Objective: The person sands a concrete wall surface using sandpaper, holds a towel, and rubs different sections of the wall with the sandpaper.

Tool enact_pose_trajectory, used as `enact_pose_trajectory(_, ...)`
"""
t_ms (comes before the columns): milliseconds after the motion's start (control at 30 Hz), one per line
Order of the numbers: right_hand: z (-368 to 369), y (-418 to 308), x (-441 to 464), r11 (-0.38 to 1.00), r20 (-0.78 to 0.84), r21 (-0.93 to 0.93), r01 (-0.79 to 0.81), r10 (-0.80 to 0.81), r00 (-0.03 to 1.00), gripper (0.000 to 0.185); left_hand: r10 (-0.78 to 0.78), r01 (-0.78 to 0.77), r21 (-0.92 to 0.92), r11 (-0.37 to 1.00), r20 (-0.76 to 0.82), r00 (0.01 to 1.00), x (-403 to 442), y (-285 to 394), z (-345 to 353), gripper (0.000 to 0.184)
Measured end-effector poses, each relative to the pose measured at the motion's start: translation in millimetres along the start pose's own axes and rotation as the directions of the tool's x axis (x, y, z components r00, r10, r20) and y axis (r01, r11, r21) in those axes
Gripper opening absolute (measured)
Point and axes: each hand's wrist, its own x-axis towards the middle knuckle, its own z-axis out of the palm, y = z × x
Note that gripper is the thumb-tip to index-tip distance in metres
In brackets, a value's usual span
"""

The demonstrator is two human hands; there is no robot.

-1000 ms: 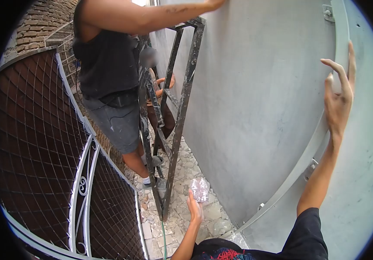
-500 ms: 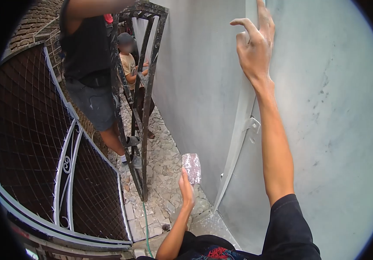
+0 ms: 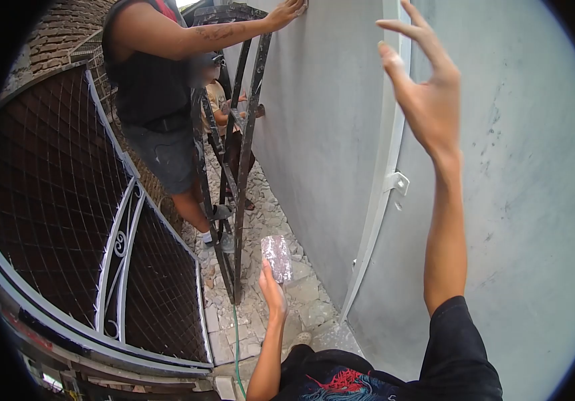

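Observation:
My left hand is low in the middle of the view, closed on a small rectangular piece of sandpaper, reddish brown and streaked with white dust. Up at the right, my right hand is raised with thumb and fingers spread and nothing in it. White dust marks its fingertips. It is beside a pale upright metal strip that runs along the grey wall; whether it touches the strip or wall I cannot tell. A small metal tab sticks out from the strip below that hand.
On the left, a person in dark clothes stands at a black metal stepladder, one hand on the wall. Another person is behind the ladder. A dark mesh gate lines the left. A green hose crosses the broken-stone ground.
My right hand has come away from the strip's top and opened wider. My left hand keeps the sandpaper. The person by the ladder now has an arm stretched to the wall.

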Motion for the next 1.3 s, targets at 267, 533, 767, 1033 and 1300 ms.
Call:
enact_pose_trajectory(267, -109.2, -75.3, -42.1, 0.849, -0.267, 0.482, 0.218, -0.094, 0.959, 0.028, -0.022, 0.024, -0.012, 1.0, 0.152, 0.988, 59.1, -5.2, 39.0, 0.056)
enact_pose_trajectory(533, -130.5, -100.7, -55.7, 0.896, -0.349, 0.352, 0.27, -0.143, 0.926, 0.029, -0.143, 0.192, -0.086, 0.978, 0.401, 0.905, 111.9, -28.3, 91.3, 0.058)
enact_pose_trajectory(767, -141.9, -113.0, -60.4, 0.911, -0.443, 0.201, 0.36, -0.243, 0.863, 0.03, -0.111, 0.13, -0.006, 0.992, 0.483, 0.868, 133.5, -6.4, 139.0, 0.057)
enact_pose_trajectory(1033, -114.9, -118.9, -53.3, 0.918, -0.426, 0.029, 0.394, -0.345, 0.836, 0.032, -0.011, 0.025, -0.018, 1.0, 0.549, 0.836, 139.1, 19.6, 176.6, 0.043)
enact_pose_trajectory(1300, -88.0, -136.8, -59.8, 0.947, -0.373, -0.115, 0.3, -0.321, 0.871, 0.035, 0.42, -0.65, -0.143, 0.746, 0.859, 0.293, 159.7, 6.6, 202.8, 0.04)
